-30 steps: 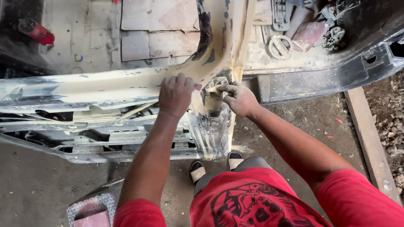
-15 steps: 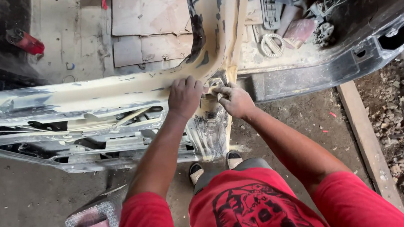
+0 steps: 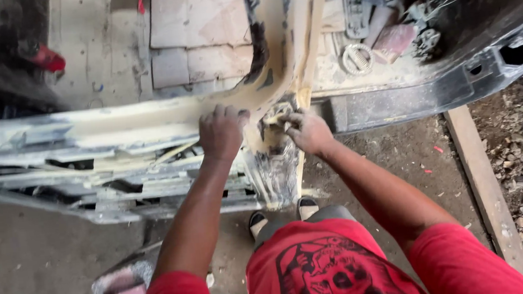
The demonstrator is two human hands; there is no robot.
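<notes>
Both our hands are staying on the filler-coated car body pillar (image 3: pixel 279 58); left hand (image 3: pixel 222 133) pressing flat, fingers spread; right hand (image 3: pixel 307 131) at three o'clock of it, still pinching a folded sanding scrap (image 3: pixel 276 112).

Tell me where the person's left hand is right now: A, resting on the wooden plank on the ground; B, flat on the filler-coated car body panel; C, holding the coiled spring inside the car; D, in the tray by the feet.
B: the left hand lies palm-down on the car body panel, beside the right hand.
</notes>
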